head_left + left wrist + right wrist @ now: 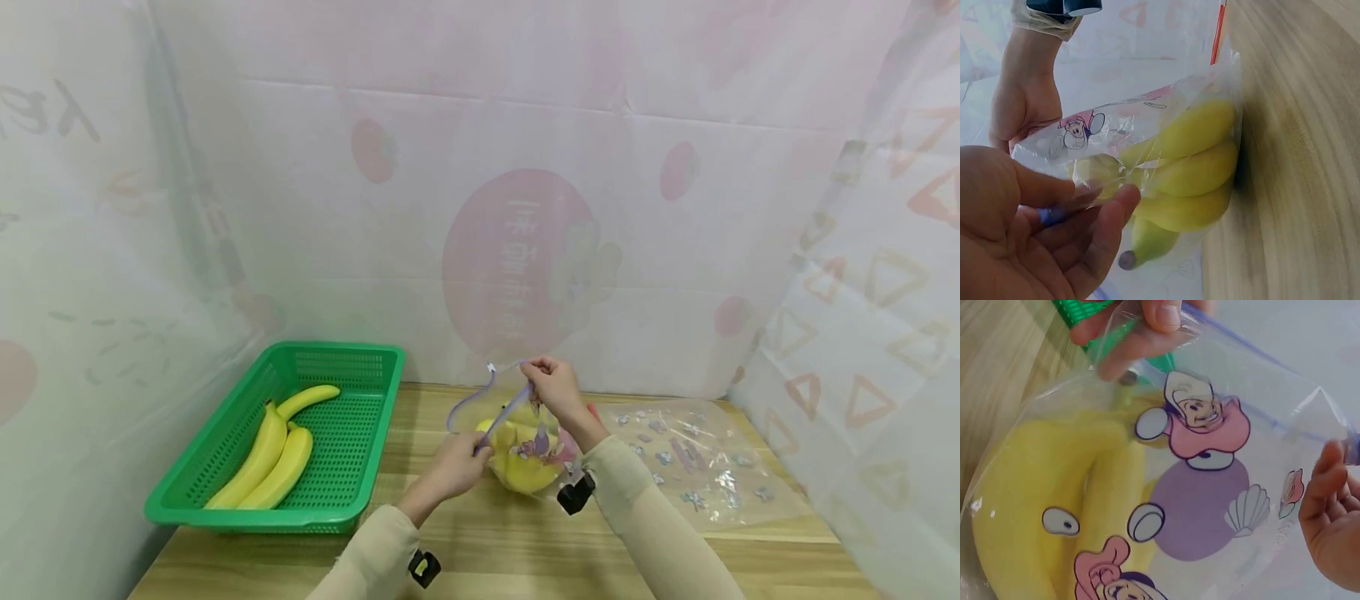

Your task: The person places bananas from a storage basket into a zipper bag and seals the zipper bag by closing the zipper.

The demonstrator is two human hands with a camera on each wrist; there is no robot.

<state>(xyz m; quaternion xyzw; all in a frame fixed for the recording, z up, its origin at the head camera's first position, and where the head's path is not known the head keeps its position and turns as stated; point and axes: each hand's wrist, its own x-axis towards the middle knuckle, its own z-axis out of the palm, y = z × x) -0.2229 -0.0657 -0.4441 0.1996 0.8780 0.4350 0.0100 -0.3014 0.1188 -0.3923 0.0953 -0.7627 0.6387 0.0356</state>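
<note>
Your left hand (456, 463) and right hand (557, 390) both pinch, the right higher in the head view; its finger pose is hard to tell.

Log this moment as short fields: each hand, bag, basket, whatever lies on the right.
left hand: pinches purple zip edge
right hand: pinches zip edge, farther up
bag: clear, printed, mouth open, bananas inside
basket: green, left of bag, three bananas inside
right side: printed plastic, flat on table
</note>
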